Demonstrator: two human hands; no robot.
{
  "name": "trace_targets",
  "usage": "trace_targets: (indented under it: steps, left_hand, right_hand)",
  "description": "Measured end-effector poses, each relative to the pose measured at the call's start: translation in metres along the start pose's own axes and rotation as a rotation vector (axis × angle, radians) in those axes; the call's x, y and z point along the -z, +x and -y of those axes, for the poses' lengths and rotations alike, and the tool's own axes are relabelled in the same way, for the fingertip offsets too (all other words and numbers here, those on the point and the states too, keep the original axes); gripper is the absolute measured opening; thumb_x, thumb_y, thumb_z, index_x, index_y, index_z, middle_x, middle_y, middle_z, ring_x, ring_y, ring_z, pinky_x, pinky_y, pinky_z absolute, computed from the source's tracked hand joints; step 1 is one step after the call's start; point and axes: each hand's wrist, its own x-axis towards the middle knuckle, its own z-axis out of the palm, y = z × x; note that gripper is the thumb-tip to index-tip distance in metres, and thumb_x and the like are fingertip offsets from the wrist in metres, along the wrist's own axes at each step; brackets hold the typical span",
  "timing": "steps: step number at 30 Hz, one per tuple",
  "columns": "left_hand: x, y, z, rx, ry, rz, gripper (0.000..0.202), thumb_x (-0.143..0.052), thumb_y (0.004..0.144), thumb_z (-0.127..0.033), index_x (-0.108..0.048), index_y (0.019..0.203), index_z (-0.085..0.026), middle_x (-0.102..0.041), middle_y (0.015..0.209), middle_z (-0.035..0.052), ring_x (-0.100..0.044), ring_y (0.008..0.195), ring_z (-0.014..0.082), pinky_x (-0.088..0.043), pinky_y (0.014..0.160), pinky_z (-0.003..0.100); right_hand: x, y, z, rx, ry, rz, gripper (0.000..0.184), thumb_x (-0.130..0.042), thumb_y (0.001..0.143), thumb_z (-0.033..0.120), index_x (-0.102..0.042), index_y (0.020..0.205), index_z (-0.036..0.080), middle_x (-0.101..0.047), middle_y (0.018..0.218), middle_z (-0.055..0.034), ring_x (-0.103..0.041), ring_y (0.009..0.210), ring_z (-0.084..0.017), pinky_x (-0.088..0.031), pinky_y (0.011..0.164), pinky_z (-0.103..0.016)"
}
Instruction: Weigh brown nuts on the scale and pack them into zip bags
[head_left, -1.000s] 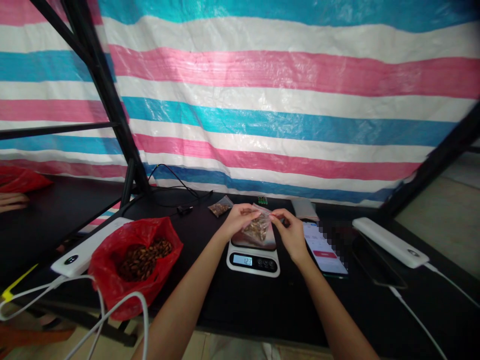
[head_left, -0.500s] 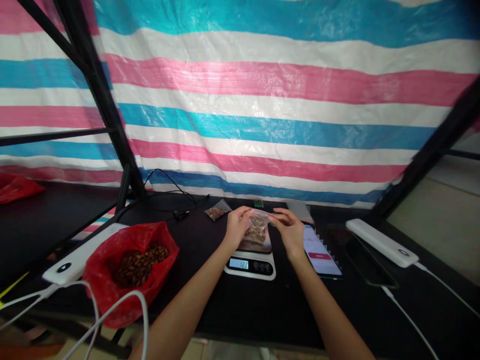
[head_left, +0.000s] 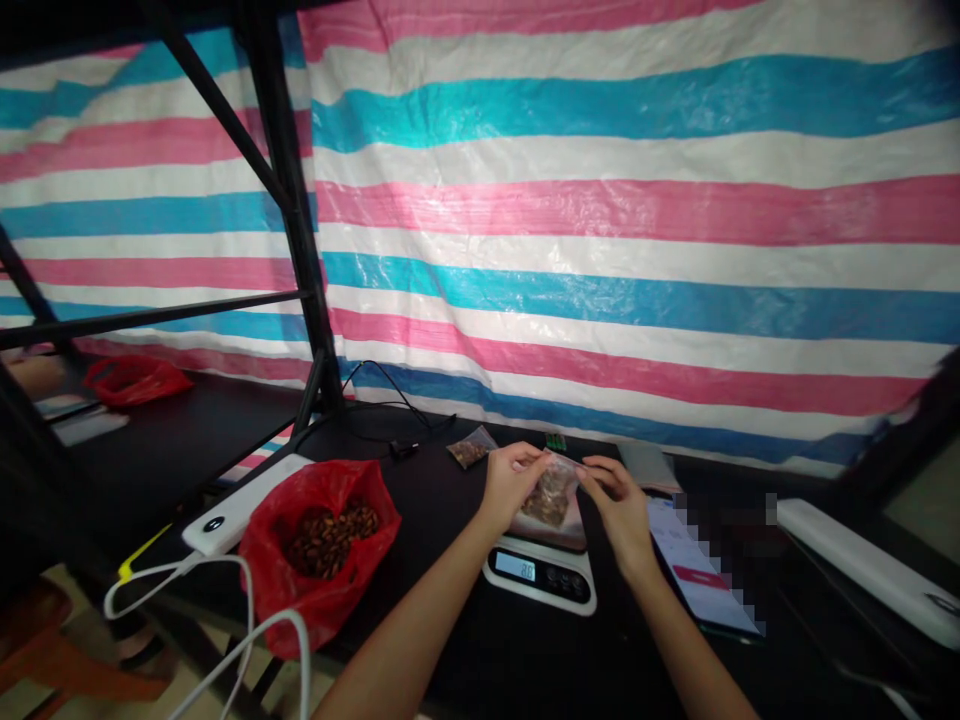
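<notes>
At the middle of a black tabletop [head_left: 439,500], in the head view, a clear plastic bag of brown pieces [head_left: 551,493] is held upright over the plate of a white digital scale with a dark front panel [head_left: 540,577]. Whether its base touches the plate I cannot tell. The left hand [head_left: 510,483] pinches the bag's upper left edge between thumb and fingertips, the other fingers loosely curled. The right hand [head_left: 621,510] grips the upper right corner likewise, its remaining fingers bent and slightly spread. The scale's display is lit, its digits too blurred to read surely.

Just behind the left hand lies a smaller clear bag of brown pieces [head_left: 471,450]; a small green object [head_left: 555,441] sits behind the held bag. Beside the right forearm is a phone with a lit screen [head_left: 697,570], partly masked by pixels. Left of the scale, an open red plastic bag [head_left: 367,570] contains glossy brown beans [head_left: 330,540] and leans against a long white device with a round dark display [head_left: 232,510].
</notes>
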Motion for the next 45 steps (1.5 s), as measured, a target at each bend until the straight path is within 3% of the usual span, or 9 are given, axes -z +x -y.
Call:
trace_targets:
  steps: [4, 12, 20, 31, 36, 45]
  left_hand:
    - [0.003, 0.001, 0.000, -0.018, 0.006, -0.023, 0.026, -0.059, 0.073, -0.038, -0.067, 0.070, -0.013, -0.065, 0.066, 0.0035, -0.057, 0.062, 0.0148, -0.042, 0.058, 0.024]
    - [0.011, 0.004, 0.008, -0.089, 0.150, -0.015, 0.024, -0.049, 0.080, -0.032, -0.065, 0.075, -0.014, -0.064, 0.071, 0.0014, -0.057, 0.070, 0.0150, -0.042, 0.068, 0.023]
    - [0.012, 0.006, 0.006, -0.097, 0.205, -0.025, 0.024, -0.053, 0.078, -0.034, -0.066, 0.078, -0.014, -0.068, 0.076, 0.0038, -0.061, 0.071, 0.0163, -0.044, 0.068, 0.025]
    - [0.010, 0.002, 0.008, -0.118, 0.361, -0.096, 0.024, -0.046, 0.082, -0.034, -0.063, 0.079, -0.016, -0.063, 0.069, 0.0010, -0.055, 0.061, 0.0131, -0.040, 0.060, 0.022]
    - [0.005, 0.000, 0.003, -0.164, 0.311, -0.045, 0.022, -0.047, 0.082, -0.033, -0.061, 0.079, -0.016, -0.062, 0.072, 0.0010, -0.056, 0.067, 0.0132, -0.040, 0.062, 0.021]
    - [0.008, 0.002, 0.005, -0.142, 0.294, 0.011, 0.015, -0.052, 0.078, -0.027, -0.062, 0.076, -0.016, -0.065, 0.073, 0.0016, -0.058, 0.071, 0.0149, -0.040, 0.063, 0.022]
  right_hand:
    - [-0.002, -0.001, -0.004, -0.045, -0.010, 0.097, 0.029, -0.065, 0.067, 0.044, -0.069, 0.076, 0.016, -0.070, 0.077, -0.0060, -0.063, 0.077, -0.024, -0.048, 0.074, -0.037]
    - [-0.007, -0.004, 0.003, -0.017, -0.030, 0.007, 0.020, -0.068, 0.063, 0.037, -0.071, 0.071, 0.018, -0.071, 0.074, -0.0056, -0.064, 0.074, -0.023, -0.048, 0.075, -0.038]
    - [-0.011, -0.006, 0.000, 0.174, -0.064, -0.022, 0.012, -0.065, 0.070, 0.031, -0.069, 0.068, 0.020, -0.068, 0.069, -0.0029, -0.061, 0.068, -0.018, -0.048, 0.067, -0.031]
    - [-0.016, -0.007, 0.001, 0.145, -0.001, -0.021, 0.012, -0.066, 0.069, 0.031, -0.071, 0.070, 0.020, -0.070, 0.071, -0.0035, -0.063, 0.069, -0.019, -0.049, 0.069, -0.033]
    - [-0.018, -0.009, -0.003, 0.130, -0.047, -0.014, 0.016, -0.062, 0.072, 0.033, -0.070, 0.078, 0.020, -0.071, 0.081, -0.0040, -0.065, 0.079, -0.020, -0.049, 0.078, -0.035]
    - [-0.019, -0.010, -0.002, 0.112, -0.044, -0.031, 0.016, -0.066, 0.069, 0.033, -0.070, 0.074, 0.019, -0.071, 0.077, -0.0045, -0.065, 0.073, -0.021, -0.051, 0.073, -0.035]
